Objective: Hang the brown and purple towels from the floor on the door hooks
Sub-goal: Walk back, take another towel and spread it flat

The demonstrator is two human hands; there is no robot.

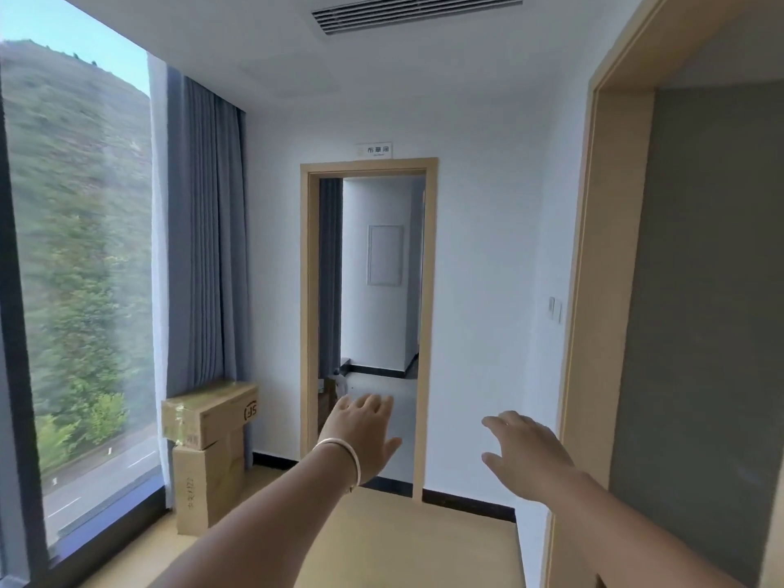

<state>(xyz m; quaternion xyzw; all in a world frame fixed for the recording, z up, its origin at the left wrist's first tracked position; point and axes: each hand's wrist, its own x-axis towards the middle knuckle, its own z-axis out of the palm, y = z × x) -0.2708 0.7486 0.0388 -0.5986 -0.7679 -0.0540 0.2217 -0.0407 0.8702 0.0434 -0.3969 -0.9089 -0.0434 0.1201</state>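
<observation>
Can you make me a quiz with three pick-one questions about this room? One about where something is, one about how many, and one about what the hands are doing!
1. Where are the boxes?
A. by the curtain
B. inside the doorway
C. under the vent

2. How many boxes are stacked?
A. one
B. two
C. four

3. What are the hands doing?
A. holding towels
B. making fists
C. reaching out open, holding nothing

Answers:
1. A, they stand at the curtain's foot near the window.
2. B, one lies on another.
3. C, left hand and right hand have spread fingers.
</observation>
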